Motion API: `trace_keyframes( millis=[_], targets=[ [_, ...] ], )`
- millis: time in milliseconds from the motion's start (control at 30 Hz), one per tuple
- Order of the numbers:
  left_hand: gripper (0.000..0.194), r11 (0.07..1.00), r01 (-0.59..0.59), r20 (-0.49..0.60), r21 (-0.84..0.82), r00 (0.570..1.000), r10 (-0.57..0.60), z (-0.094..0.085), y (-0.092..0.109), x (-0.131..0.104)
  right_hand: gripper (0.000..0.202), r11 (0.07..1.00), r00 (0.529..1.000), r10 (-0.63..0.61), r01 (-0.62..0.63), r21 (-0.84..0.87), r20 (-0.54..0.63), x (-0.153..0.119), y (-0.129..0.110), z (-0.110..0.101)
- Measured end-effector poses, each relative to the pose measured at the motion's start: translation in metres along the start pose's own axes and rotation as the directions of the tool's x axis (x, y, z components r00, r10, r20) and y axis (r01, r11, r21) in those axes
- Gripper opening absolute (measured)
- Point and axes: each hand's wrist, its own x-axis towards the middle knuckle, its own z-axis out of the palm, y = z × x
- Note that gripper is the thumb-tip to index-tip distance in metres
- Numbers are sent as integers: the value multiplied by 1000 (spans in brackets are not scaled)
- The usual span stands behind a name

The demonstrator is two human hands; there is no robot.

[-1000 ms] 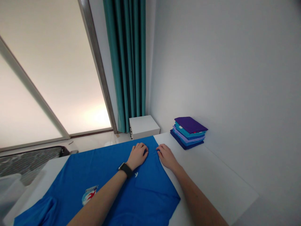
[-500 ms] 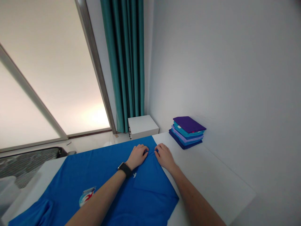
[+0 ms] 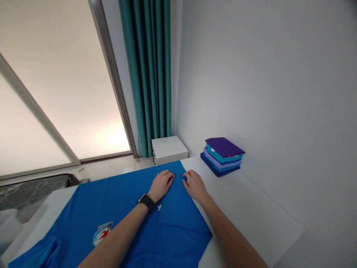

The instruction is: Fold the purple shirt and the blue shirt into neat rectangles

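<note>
Shirt [image 3: 184, 216], blue, just one, spread over the white bench [image 3: 251, 208], with one small white mark [image 3: 159, 207] and one round print [image 3: 102, 233]. Two hands near its far corner: left hand [image 3: 161, 185], with one black watch [image 3: 147, 202], and right hand [image 3: 194, 186], each with grip released, fingertips slightly parted on the cloth. Beyond, one stack of folded garments [image 3: 222, 158], exact count unclear; one white cabinet [image 3: 169, 147]. At left, one translucent bin [image 3: 7, 227], contents impossible to tell. Less fabric bunched between fingertips than half a second earlier.
</note>
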Motion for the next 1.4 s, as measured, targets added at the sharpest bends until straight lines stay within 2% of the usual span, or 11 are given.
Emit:
trace_keyframes(
  millis=[133,200,300,400,533,733,933,1033,1100,1233,1400],
  targets=[
    [28,997,-18,-43,81,999,21,-4,8,-5,15,1000,1000,6,-6,-7,6,0,-1,0],
    [33,988,-73,-47,136,996,80,-5,18,-12,15,1000,1000,13,-13,-10,7,0,-1,0],
    [44,966,-192,14,172,981,192,-2,32,-28,16,1000,1000,16,-16,-15,11,-1,-1,0],
    [54,959,-219,79,182,975,208,6,38,-42,17,1000,1000,12,-12,-17,18,-1,0,1],
    [60,967,-193,132,168,976,171,10,30,-51,19,1000,1000,8,-7,-20,6,-1,0,0],
    [62,971,-207,186,119,966,183,1,11,-59,23,1000,1000,-2,2,-2,7,-2,0,0],
    [59,974,-203,165,102,969,184,-4,12,-64,36,989,998,57,-53,140,-28,2,10,4],
    [59,977,-189,153,96,973,173,-4,13,-64,44,987,997,68,-61,151,-42,3,11,4],
    [59,977,-193,136,95,974,180,-2,11,-64,48,995,1000,20,-19,102,-10,-1,7,2],
    [58,972,-218,83,89,974,211,6,6,-65,53,990,979,-136,140,-19,153,-21,-12,-6],
    [58,967,-238,72,93,970,232,10,3,-65,62,983,954,-149,171,-64,261,-47,-31,-11]
  ],
)
